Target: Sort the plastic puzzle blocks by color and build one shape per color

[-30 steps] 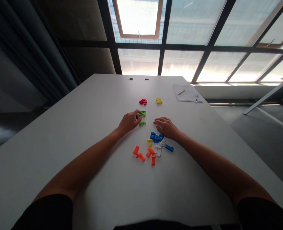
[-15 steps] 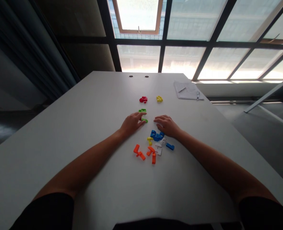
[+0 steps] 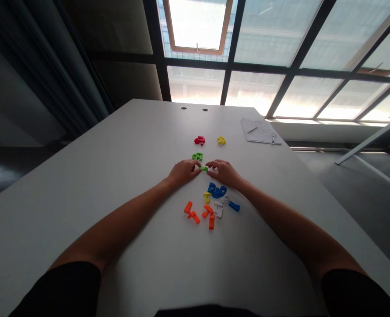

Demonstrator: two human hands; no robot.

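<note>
My left hand (image 3: 183, 172) lies on the white table (image 3: 132, 185), its fingertips on a small green plastic puzzle piece (image 3: 204, 168). My right hand (image 3: 224, 172) rests just to the right, its fingers spread and almost reaching that piece. A second green piece (image 3: 197, 156) lies beyond my left fingers. Farther off are a red piece (image 3: 200, 140) and a yellow piece (image 3: 221, 140). Nearer me, below my right hand, lie a blue cluster (image 3: 216, 190), a small yellow piece (image 3: 207, 197), white pieces (image 3: 218, 208), a blue bar (image 3: 234, 206) and several orange pieces (image 3: 200, 215).
A sheet of paper (image 3: 257, 131) with a pen (image 3: 273, 138) lies at the table's far right corner. Several metal-framed windows (image 3: 254, 88) stand beyond the far edge. Two small holes (image 3: 194, 108) mark the far part of the tabletop.
The small green piece has slid right, away from its earlier place, with my left fingertips. My right hand has moved left toward it, and both hands are closer together.
</note>
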